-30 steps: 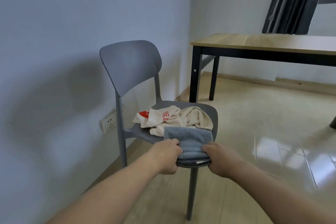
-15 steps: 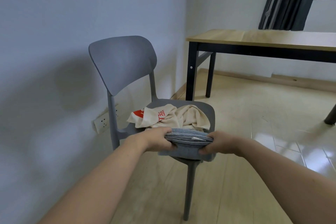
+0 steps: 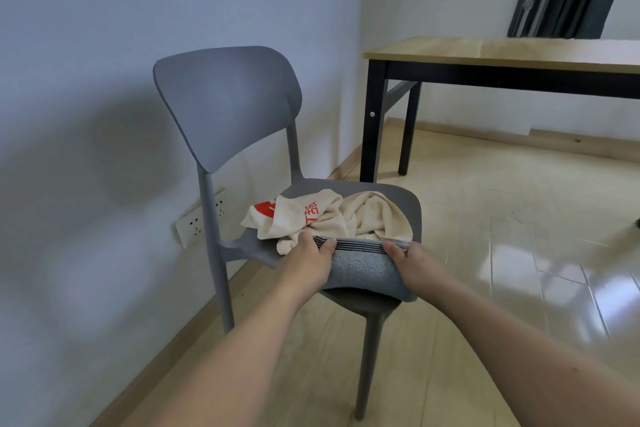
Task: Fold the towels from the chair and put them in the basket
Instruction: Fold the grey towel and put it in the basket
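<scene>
Folding step: left hand (image 3: pixel 306 262) and right hand (image 3: pixel 412 262) pinch the grey-blue towel (image 3: pixel 363 267) at the grey chair (image 3: pixel 228 107) seat's front edge; cream towel (image 3: pixel 332 215) waits. Next: carry to basket, unseen.

The only printing showed on the crumpled cream-coloured cloth towel (image 3: pixel 325 215) that lay on the seat of the grey plastic chair (image 3: pixel 225 104). It carried red characters (image 3: pixel 311 213) on a fold near its middle, turned sideways and partly lost in the creases, so they could not be read. A solid red patch (image 3: pixel 265 209) sat at the towel's left corner, its shape cut off by the fold. Nothing else in view bore any legible text, label or number.
</scene>
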The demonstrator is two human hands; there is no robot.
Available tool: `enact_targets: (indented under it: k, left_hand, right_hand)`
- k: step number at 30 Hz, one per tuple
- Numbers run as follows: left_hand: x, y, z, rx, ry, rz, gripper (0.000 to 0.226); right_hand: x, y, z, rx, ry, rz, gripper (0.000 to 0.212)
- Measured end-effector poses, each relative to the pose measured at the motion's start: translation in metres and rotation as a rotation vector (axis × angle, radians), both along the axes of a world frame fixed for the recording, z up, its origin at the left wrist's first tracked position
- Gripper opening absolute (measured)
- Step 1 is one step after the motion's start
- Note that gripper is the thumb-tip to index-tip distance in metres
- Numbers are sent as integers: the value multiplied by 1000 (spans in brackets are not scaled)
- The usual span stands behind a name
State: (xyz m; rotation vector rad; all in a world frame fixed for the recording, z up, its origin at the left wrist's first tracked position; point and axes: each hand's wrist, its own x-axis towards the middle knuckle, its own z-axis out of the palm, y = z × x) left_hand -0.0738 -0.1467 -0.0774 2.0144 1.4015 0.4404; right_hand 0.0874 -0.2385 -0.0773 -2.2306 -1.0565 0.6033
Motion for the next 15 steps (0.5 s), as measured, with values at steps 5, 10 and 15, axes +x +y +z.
enact_targets:
  k: [5, 10, 15]
  left_hand:
    - [11, 4, -2, 31, 49, 104, 52]
    - [19, -1, -4, 34, 1, 210, 50]
    - [19, 0, -11, -16, -39, 233, 61]
  right_hand:
    - [5, 8, -13, 38, 32, -85, 52]
    - [6, 10, -13, -5, 43, -169, 56]
    - [4, 7, -10, -118, 20, -154, 55]
